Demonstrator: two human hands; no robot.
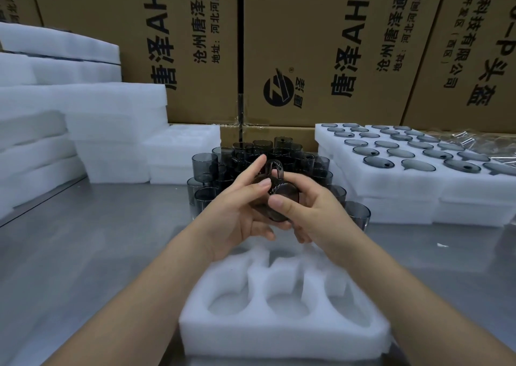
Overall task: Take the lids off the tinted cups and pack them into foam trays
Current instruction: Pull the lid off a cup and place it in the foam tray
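Note:
Both hands hold one dark tinted cup (275, 201) in the air above the near foam tray (282, 335). My left hand (237, 206) cradles it from the left and below, index finger stretched out past it. My right hand (307, 209) grips it from the right, thumb pressed on its dark round end. Whether that end is a lid I cannot tell. The near tray's round pockets hold nothing. Behind my hands stands a cluster of several smoky tinted cups (205, 163), stacked in layers.
Filled foam trays (405, 181) with tinted cups in their pockets are stacked at the right. Piles of white foam trays (83, 120) stand at the left. Cardboard boxes (307, 44) wall off the back. The table (83, 254) is bare metal.

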